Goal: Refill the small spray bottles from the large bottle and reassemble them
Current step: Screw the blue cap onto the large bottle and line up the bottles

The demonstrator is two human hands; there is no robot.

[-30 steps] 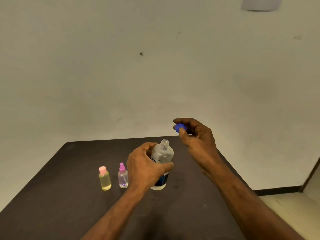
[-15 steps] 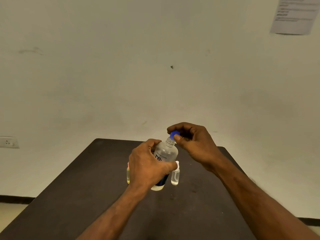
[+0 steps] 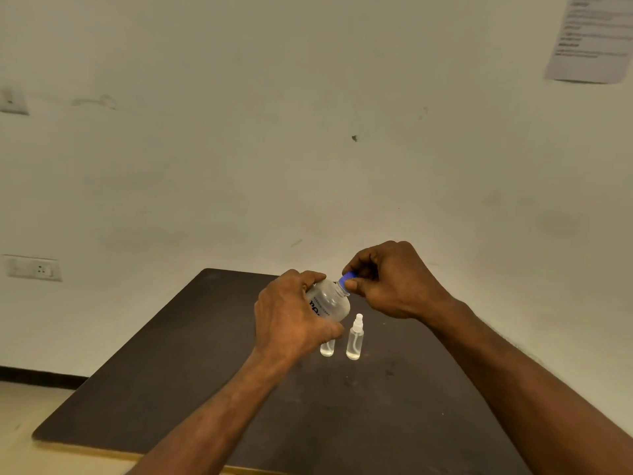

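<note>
My left hand grips the large clear bottle, lifted above the table and tilted to the right. My right hand pinches the blue cap sitting on the bottle's neck. Below the large bottle, a small clear spray bottle with a white nozzle stands on the dark table. A second small clear bottle stands just left of it, its top hidden behind my left hand.
The dark table reaches to a pale wall. A wall socket sits at the left and a paper sheet hangs at the upper right. A dark skirting strip runs along the floor at the left.
My right hand brought the blue cap down onto the large bottle's neck. The bottle is now lifted and tilted right. The view swung, so different small bottles show below.
</note>
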